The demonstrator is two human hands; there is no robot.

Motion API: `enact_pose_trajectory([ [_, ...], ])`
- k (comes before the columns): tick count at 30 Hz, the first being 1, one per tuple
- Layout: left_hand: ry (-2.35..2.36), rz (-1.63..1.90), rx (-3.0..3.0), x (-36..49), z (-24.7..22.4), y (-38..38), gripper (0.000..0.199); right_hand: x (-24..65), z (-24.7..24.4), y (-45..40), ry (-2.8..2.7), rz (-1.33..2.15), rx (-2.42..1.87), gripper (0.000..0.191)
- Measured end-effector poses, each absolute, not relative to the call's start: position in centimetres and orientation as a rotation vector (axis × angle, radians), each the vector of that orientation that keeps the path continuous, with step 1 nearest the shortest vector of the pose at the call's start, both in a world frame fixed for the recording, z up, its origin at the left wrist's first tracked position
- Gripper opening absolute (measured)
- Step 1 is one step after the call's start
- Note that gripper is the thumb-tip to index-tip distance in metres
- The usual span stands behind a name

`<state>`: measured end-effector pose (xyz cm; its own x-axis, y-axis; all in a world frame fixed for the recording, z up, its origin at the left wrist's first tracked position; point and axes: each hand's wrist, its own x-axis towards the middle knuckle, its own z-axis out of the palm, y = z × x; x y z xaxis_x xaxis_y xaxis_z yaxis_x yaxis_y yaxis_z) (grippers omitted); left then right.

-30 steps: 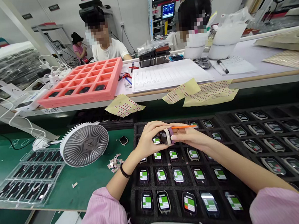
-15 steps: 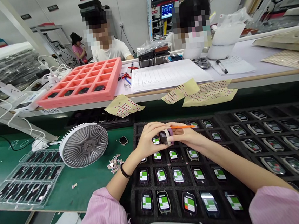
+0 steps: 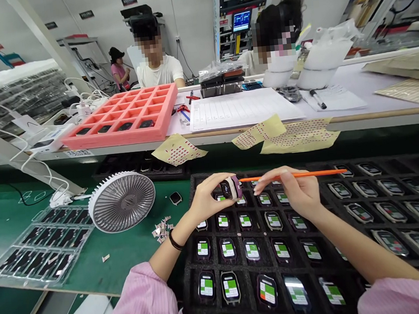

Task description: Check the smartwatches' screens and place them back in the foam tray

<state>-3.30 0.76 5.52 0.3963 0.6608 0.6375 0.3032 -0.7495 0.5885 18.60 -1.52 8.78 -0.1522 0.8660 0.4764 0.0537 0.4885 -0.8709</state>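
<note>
The left hand [image 3: 213, 199] curls around one smartwatch [image 3: 230, 188], fingers closed on its case, and lifts it just above the nearer black foam tray [image 3: 191, 297]. The watch's purple edge faces right. The right hand [image 3: 297, 189] pinches one thin orange stick [image 3: 293, 175] between thumb and fingers, a narrow grip, with the stick lying level. The stick's left tip reaches the purple edge of the smartwatch, though whether they touch is too fine to tell. Below the hands, the nearer tray holds rows of watches with green-and-white screens, five across in each of the two closest rows. A second black foam tray [image 3: 392, 169] of watches lies directly to its right. One black wristband [image 3: 173, 242] circles the left wrist, and pink striped sleeves [image 3: 146, 306] cover both forearms. To the left, on the green desk mat [image 3: 130, 253], stand one white-and-grey fan [image 3: 122, 202], one loose watch [image 3: 175, 198], and a small heap of paper scraps [image 3: 160, 229]. Across the desk, a salmon-pink foam tray [image 3: 117, 117] shows four dark watches in its front row, and two seated co-workers [image 3: 154, 66] face this way.
</note>
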Motion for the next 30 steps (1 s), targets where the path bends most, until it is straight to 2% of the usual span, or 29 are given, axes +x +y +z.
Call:
enact_pose_trajectory([
  [18,0.871,1.346,2.259,-2.9,5.9,-0.1,0.044,18.5,8.3,-2.1,-1.782,0.512,-0.789,0.043],
  [30,0.892,1.289,2.244,-2.5,6.3,-0.5,0.045,18.4,8.4,-2.2,-1.799,0.495,-0.605,0.034],
])
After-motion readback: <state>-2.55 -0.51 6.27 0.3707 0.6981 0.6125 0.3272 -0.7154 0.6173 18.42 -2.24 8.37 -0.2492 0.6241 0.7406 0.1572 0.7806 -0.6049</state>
